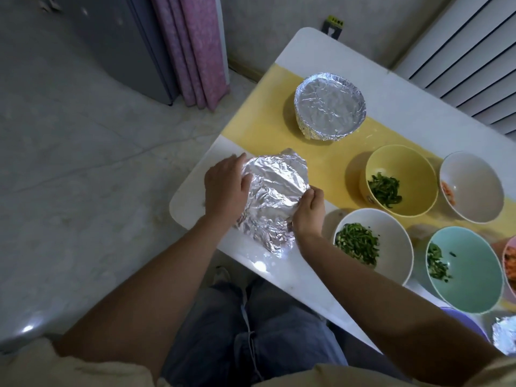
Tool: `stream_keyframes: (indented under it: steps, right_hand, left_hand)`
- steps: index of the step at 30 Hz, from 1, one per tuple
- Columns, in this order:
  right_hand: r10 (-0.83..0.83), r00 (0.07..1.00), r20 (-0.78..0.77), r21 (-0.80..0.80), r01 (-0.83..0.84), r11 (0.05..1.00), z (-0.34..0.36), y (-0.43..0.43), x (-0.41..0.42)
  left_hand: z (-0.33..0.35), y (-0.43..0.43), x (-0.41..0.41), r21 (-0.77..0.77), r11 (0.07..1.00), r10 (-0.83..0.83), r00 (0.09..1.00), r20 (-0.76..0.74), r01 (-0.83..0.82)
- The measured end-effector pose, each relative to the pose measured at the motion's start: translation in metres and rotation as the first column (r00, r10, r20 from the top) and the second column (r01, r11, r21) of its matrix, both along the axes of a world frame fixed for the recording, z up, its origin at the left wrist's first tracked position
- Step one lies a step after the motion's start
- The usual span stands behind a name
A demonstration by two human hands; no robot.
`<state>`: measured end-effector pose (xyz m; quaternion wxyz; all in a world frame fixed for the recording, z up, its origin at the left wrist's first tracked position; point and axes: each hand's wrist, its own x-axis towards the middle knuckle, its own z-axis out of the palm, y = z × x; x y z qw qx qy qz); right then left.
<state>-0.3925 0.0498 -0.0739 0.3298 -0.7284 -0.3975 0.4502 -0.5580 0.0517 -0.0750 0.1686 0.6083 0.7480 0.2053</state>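
Denim knees [279, 331] fill the bottom of the view, and just beyond them both forearms reach onto the white table [279, 272]. The work is a crumpled foil sheet [275, 191], lying well to the left of the yellow bowl [402, 163] and a little nearer the person than it. It seems to be moulded over something round, though what is underneath is hidden.

The left hand [224, 188] cups the side of the foil farthest from the yellow bowl, with the thumb on top and the fingers wrapped along the edge. The right hand [308, 213] has its fingers bunched narrow, pinching the edge that faces the yellow bowl.

The step looks like crimping the foil tight round a rim. To do it well, the left hand should stay as the anchor, so the thing underneath does not slide. The right hand should work round in short pinches, folding the loose skirt nearest the person under rather than tugging it. Foil this thin probably tears if pulled hard across an edge, so smoothing from the middle outward seems safer.

The finished foil-covered bowl [329, 107], beyond and left of the yellow bowl, shows the goal: a flat top and a tucked rim. The white bowl of chopped greens [391, 233] sits just nearer than the yellow bowl and close to the right wrist, so that elbow should stay in.
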Motion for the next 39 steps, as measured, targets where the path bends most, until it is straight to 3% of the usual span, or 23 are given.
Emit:
stream_keyframes:
  steps: [4, 6, 8, 11, 16, 21, 30, 34, 39]
  right_hand:
    - [-0.115, 0.992, -0.047, -0.032, 0.114, 0.993, 0.004, -0.019, -0.007]
    - [-0.123, 0.989, -0.085, -0.084, 0.116, 0.99, 0.003, -0.028, -0.009]
    - [-0.126, 0.988, -0.09, -0.089, 0.118, 0.989, 0.006, -0.033, -0.009]
    - [-0.027, 0.995, 0.093, 0.048, 0.023, 0.999, 0.012, -0.031, -0.002]
    - [0.216, 0.899, 0.38, 0.315, -0.345, 0.884, 0.021, -0.005, 0.002]
    - [0.46, 0.685, 0.565, 0.181, -0.647, 0.741, 0.014, 0.024, 0.005]
    - [0.489, 0.564, 0.666, 0.113, -0.724, 0.681, 0.0, 0.028, 0.003]
    - [0.485, 0.596, 0.639, 0.147, -0.714, 0.684, -0.005, 0.027, 0.003]
    - [0.489, 0.681, 0.545, 0.205, -0.674, 0.709, -0.008, 0.028, 0.007]
  left_hand:
    - [0.004, -0.023, 0.011, -0.029, 0.961, 0.273, 0.959, -0.079, -0.276]
    - [0.011, -0.031, 0.015, -0.106, 0.895, 0.437, 0.899, 0.015, -0.433]
    - [0.015, -0.034, 0.017, -0.228, 0.792, 0.604, 0.781, 0.157, -0.567]
    - [0.01, -0.036, 0.016, -0.378, 0.692, 0.72, 0.622, 0.307, -0.615]
    - [0.009, -0.034, 0.016, -0.301, 0.724, 0.689, 0.629, 0.36, -0.62]
    - [0.006, -0.035, 0.013, -0.197, 0.745, 0.663, 0.675, 0.324, -0.637]
    - [-0.003, -0.032, 0.013, -0.119, 0.725, 0.667, 0.648, 0.367, -0.678]
    - [-0.015, -0.032, 0.012, -0.135, 0.746, 0.623, 0.613, 0.486, -0.652]
    - [-0.027, -0.033, 0.009, -0.256, 0.758, 0.601, 0.488, 0.633, -0.6]
